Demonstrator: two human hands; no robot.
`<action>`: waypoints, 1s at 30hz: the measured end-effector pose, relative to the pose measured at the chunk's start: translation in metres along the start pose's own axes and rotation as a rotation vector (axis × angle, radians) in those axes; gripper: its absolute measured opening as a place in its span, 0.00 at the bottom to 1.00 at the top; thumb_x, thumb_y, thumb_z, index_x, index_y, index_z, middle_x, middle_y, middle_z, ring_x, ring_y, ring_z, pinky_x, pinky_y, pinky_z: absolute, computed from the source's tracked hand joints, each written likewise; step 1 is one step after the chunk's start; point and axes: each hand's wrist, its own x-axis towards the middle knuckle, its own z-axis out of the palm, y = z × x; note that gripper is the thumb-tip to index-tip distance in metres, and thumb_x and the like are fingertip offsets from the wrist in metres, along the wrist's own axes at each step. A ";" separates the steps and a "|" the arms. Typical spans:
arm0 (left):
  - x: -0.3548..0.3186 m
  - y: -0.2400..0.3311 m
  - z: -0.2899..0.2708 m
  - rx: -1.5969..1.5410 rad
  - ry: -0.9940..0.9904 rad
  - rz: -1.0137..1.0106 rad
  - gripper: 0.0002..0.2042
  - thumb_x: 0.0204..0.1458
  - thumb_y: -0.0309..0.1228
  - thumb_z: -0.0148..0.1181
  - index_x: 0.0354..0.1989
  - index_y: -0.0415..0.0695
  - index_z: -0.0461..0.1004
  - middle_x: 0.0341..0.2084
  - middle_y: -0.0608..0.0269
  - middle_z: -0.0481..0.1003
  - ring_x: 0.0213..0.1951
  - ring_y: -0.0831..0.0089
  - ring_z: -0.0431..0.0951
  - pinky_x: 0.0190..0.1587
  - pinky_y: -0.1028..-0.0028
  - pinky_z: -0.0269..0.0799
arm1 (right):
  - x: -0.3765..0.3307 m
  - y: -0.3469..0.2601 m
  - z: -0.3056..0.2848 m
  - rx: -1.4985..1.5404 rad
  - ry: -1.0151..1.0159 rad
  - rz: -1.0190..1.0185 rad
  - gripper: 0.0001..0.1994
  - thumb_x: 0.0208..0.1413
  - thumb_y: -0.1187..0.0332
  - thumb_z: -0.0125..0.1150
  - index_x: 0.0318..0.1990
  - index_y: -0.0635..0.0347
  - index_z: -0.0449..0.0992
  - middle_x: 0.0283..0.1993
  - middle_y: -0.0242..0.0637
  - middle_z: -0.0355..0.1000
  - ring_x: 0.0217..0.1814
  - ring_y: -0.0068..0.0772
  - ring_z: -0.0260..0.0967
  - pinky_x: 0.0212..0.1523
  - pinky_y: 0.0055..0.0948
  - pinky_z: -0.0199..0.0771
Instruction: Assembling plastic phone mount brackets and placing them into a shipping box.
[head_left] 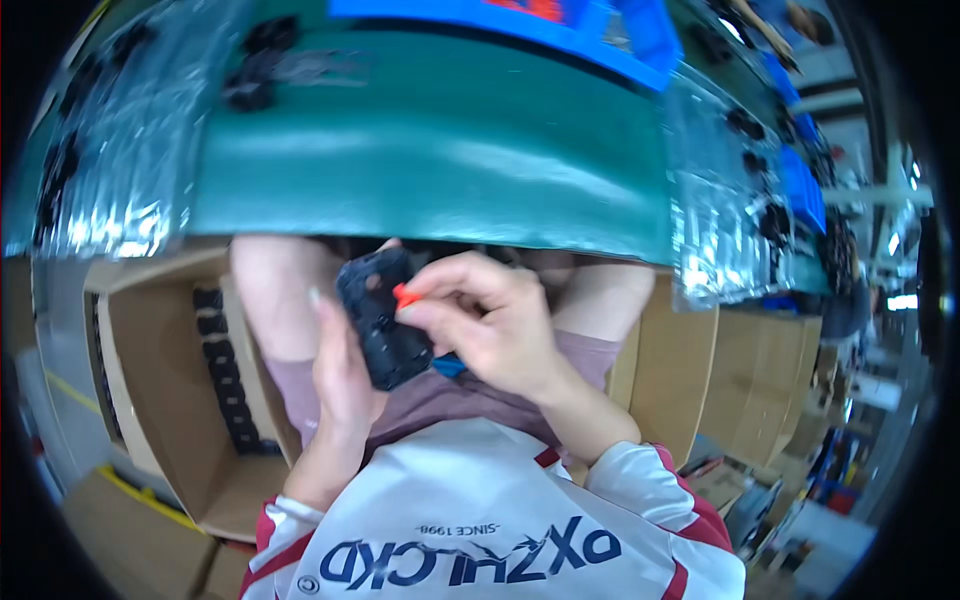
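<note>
My left hand (345, 365) is wrapped round the side of a black rectangular plastic part (385, 345), held tilted above my lap. Between the thumb and fingertips of my right hand (490, 320) is a small red-orange piece (405, 297). That piece sits against the face of the black part, or just over it; I cannot tell whether they touch. Fine detail on the black part is blurred.
A green-covered table (430, 150) spans the front. On it are a blue bin (520, 27) with red pieces, plastic sheeting (125, 170) at left, more sheeting (720, 190) at right, and dark parts (250, 85). Cardboard boxes (180, 370) (665, 360) flank my legs.
</note>
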 end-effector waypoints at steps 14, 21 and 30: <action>0.003 -0.033 0.058 0.462 -0.380 -0.046 0.32 0.57 0.35 0.50 0.66 0.36 0.46 0.51 0.40 0.66 0.36 0.59 0.77 0.38 0.71 0.75 | -0.020 0.020 -0.062 0.192 0.065 0.035 0.13 0.47 0.77 0.64 0.42 0.60 0.73 0.35 0.30 0.62 0.22 0.15 0.58 0.22 0.12 0.59; 0.008 -0.029 0.051 0.366 -0.276 -0.198 0.32 0.56 0.29 0.50 0.67 0.39 0.44 0.45 0.38 0.69 0.30 0.59 0.78 0.33 0.70 0.77 | 0.017 -0.039 -0.217 -0.497 0.509 -0.275 0.18 0.49 0.71 0.63 0.49 0.59 0.74 0.39 0.33 0.73 0.33 0.19 0.67 0.29 0.16 0.66; -0.006 -0.028 0.033 0.159 -0.322 -0.097 0.27 0.56 0.25 0.49 0.64 0.37 0.48 0.39 0.39 0.70 0.26 0.58 0.78 0.27 0.69 0.78 | 0.043 0.016 -0.486 -1.608 0.700 0.156 0.18 0.48 0.68 0.57 0.49 0.50 0.77 0.50 0.47 0.69 0.45 0.49 0.70 0.46 0.38 0.71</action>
